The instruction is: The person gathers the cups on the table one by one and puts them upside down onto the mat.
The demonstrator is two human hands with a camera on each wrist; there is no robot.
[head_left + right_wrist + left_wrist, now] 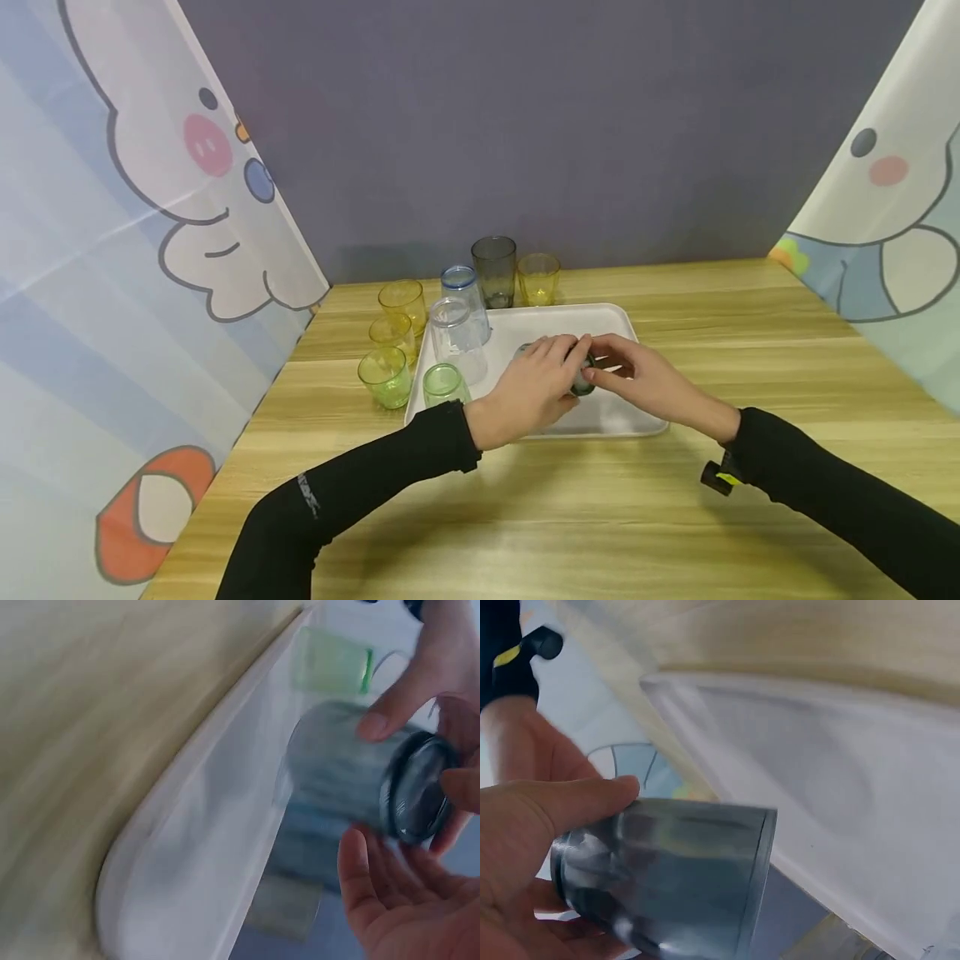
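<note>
A grey see-through cup (584, 381) lies on its side, held just above the white tray (525, 329). My left hand (572, 360) grips it round the wall, the thumb (592, 799) lying along the cup (675, 885). My right hand (604, 372) reaches in from the right with relaxed fingers (463, 789) touching the cup's base (416, 791), the palm open beneath it. In the head view both hands hide most of the cup.
On the tray's left side stand a green cup (444, 385), a clear cup (456, 333) and a blue-rimmed cup (463, 292). Yellow and green cups (386, 377) stand left of the tray; a dark cup (494, 271) and a yellow one (538, 278) stand behind it. Curtains flank the wooden table (675, 517).
</note>
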